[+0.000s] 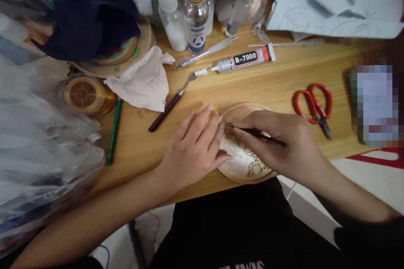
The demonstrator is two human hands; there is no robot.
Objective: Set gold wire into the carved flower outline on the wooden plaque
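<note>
Wooden disc [241, 169] is set at the near edge of the bench [134, 147], its pale face marked with fine drawn lines and, on its near right part, with gold-coloured outlining [258, 168]. From the disc's left, the left hand [195, 147] is laid palm down, its forearm [101, 225] slanted in from the near left; its fingers are stretched out and slightly parted, the thumb and index finger brought over the disc's left side, and nothing is seen to be gripped by them. From the disc's right, the right hand [280, 134] is held across the face, its forearm [344, 190] angled inward, and a slim dark tool [272, 138] is pinched between thumb and closed fingers, its tip directed toward the left index fingertip. Beyond the disc, a B-7000 tube [243, 61] is laid; to its right, red-handled cutters [318, 114] are placed; to its left, a dark-handled spatula [167, 111] and, farther off, a gold-coloured spool [82, 94] are seen
</note>
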